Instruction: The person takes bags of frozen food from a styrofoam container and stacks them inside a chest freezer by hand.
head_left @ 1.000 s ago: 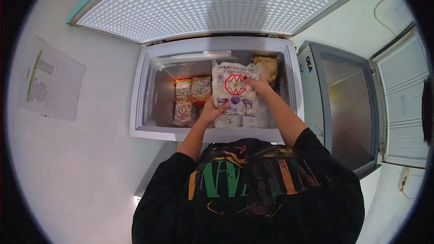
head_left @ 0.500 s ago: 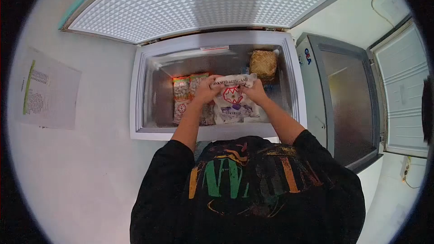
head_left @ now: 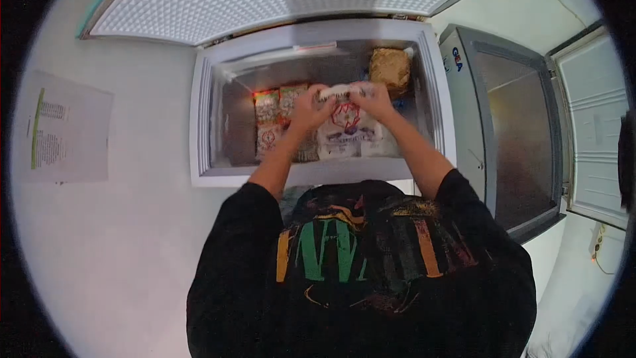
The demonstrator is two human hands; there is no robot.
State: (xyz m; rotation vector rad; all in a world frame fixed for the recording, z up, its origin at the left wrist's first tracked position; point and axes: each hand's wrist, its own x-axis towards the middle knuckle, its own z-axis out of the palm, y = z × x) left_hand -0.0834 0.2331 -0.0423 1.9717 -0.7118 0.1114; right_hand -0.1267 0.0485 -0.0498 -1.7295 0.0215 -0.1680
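Both of my hands grip the top edge of a white printed plastic bag point(head_left: 348, 134) with a red emblem, inside the chest freezer point(head_left: 265, 176). My left hand point(head_left: 311, 107) is closed on the bag's upper left, and my right hand point(head_left: 372, 101) is closed on its upper right. The bag's top is bunched between them, and its lower part hangs toward the freezer's front wall. Left of my hands lie packs of frozen meatballs point(head_left: 267, 109) with orange and green edges. Another pack with a red emblem point(head_left: 268, 138) lies in front of them.
A brown woven-looking block point(head_left: 389, 69) sits in the freezer's back right corner. The freezer lid point(head_left: 232, 0) stands raised behind. To the right is a second grey freezer point(head_left: 523, 126) with its white lid point(head_left: 599, 126) open. A printed sheet point(head_left: 66, 129) hangs at the left.
My hands have moved closer together along the bag's top edge, folding or bunching it so the upper lettering is mostly covered. The camera view has shifted, so the freezer appears higher.
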